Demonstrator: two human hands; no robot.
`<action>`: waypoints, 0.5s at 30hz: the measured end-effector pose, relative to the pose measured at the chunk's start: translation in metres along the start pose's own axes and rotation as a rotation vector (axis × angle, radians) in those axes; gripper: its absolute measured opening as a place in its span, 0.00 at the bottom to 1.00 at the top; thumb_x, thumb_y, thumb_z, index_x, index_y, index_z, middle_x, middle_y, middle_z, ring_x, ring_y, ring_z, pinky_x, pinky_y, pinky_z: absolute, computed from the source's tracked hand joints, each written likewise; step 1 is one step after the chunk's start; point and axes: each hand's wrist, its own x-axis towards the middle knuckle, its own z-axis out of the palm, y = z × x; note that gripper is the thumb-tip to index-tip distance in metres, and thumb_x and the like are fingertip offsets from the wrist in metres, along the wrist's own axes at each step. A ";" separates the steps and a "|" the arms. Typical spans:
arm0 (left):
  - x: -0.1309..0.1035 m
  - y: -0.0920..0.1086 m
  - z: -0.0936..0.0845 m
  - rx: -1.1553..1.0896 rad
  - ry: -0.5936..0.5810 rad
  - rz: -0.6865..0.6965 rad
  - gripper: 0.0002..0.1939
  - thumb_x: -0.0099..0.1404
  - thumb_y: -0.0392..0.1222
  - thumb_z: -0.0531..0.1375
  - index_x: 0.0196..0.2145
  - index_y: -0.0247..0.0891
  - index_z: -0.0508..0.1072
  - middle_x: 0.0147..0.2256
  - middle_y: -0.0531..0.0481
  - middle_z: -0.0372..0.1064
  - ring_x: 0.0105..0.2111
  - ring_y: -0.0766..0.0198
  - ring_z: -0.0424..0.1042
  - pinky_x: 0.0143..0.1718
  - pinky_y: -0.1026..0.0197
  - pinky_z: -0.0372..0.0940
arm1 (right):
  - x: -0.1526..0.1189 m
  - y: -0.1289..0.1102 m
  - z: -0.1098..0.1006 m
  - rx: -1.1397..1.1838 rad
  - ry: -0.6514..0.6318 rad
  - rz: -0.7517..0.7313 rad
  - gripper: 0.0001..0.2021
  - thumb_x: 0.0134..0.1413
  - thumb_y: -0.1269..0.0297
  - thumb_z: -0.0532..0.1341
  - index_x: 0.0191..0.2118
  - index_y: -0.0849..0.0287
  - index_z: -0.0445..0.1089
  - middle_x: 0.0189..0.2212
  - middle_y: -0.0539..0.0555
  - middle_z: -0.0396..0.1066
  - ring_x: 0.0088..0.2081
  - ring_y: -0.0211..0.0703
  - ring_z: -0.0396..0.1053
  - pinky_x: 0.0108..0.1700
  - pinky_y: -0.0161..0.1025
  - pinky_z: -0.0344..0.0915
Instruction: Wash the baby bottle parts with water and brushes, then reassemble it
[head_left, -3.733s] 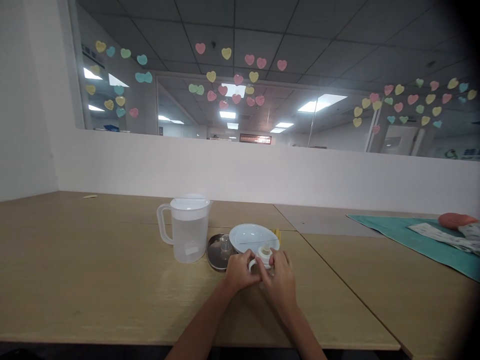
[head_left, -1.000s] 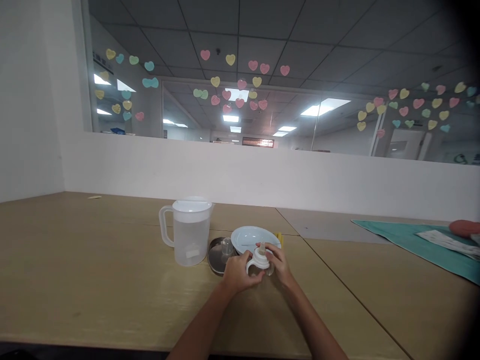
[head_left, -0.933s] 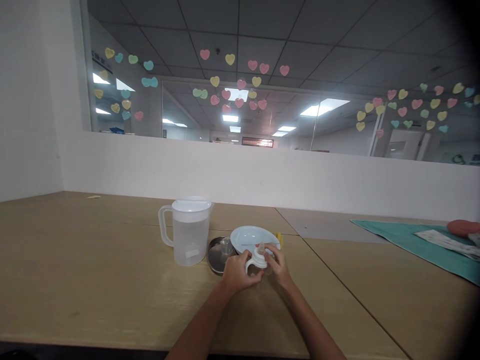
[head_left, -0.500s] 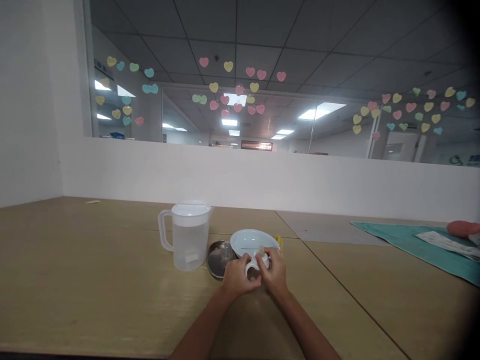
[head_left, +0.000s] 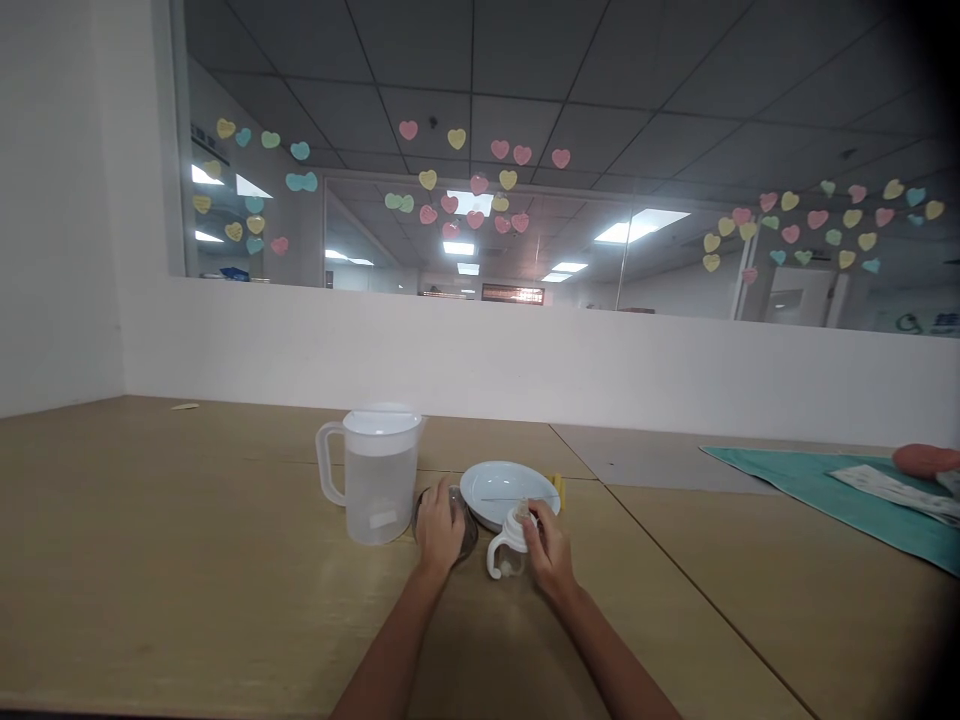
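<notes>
My right hand (head_left: 549, 550) has its fingers closed round the top of a small cup with a white lid and a curved white handle (head_left: 495, 556), in front of the pale blue bowl (head_left: 491, 485). Over the round metal dish (head_left: 469, 535) is my left hand (head_left: 440, 528), its fingers bent round a clear object that stands in the dish and is mostly hidden. A thin stick or straw lies across the bowl. Left of the dish stands a translucent lidded pitcher (head_left: 379, 490) with liquid in it.
Something yellow (head_left: 559, 488) sticks out at the bowl's right edge. A teal cloth (head_left: 847, 500) lies at the far right, with a white patterned cloth (head_left: 892, 490) and a reddish object (head_left: 926, 461) on it. A small flat piece (head_left: 184, 407) lies at the back left.
My left hand has let go of the lidded cup and moved left onto the metal dish. The cup now hangs or stands a little lower, with only my right hand on it.
</notes>
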 end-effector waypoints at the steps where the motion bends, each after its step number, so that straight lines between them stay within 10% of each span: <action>1: 0.000 -0.002 0.001 0.069 -0.060 0.028 0.22 0.59 0.33 0.50 0.52 0.37 0.64 0.52 0.42 0.65 0.52 0.55 0.62 0.53 0.52 0.57 | 0.000 0.000 -0.001 0.004 0.000 -0.008 0.11 0.60 0.60 0.49 0.41 0.58 0.65 0.34 0.54 0.69 0.37 0.43 0.66 0.39 0.38 0.63; 6: -0.001 -0.005 0.003 0.222 -0.237 0.054 0.23 0.57 0.30 0.51 0.50 0.37 0.67 0.52 0.43 0.65 0.53 0.55 0.62 0.54 0.54 0.56 | 0.001 0.003 -0.004 0.010 0.014 -0.012 0.12 0.60 0.61 0.49 0.41 0.58 0.67 0.34 0.55 0.70 0.37 0.44 0.68 0.38 0.38 0.64; 15: -0.003 0.002 -0.002 0.334 -0.169 -0.103 0.20 0.56 0.38 0.57 0.47 0.34 0.65 0.44 0.39 0.67 0.46 0.47 0.65 0.44 0.50 0.59 | 0.001 0.004 -0.005 -0.012 0.016 -0.020 0.11 0.59 0.62 0.50 0.40 0.59 0.67 0.34 0.55 0.71 0.36 0.43 0.69 0.37 0.37 0.64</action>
